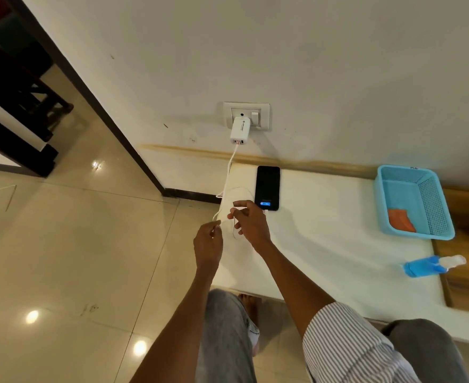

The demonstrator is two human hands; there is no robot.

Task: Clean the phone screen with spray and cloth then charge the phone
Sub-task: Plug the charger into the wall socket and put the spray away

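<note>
The black phone lies flat on the white surface near the wall, a small blue patch lit at its near end where the cable enters. A white charger sits in the wall socket, its white cable running down to both hands. My left hand pinches the cable at the surface's left edge. My right hand holds a loop of the same cable just left of the phone. The blue spray bottle lies on its side at the right. An orange cloth rests in the blue basket.
The white surface ends in a wooden strip on the right and a drop to the tiled floor on the left. Dark furniture stands at the far left. My knees are at the bottom of the view.
</note>
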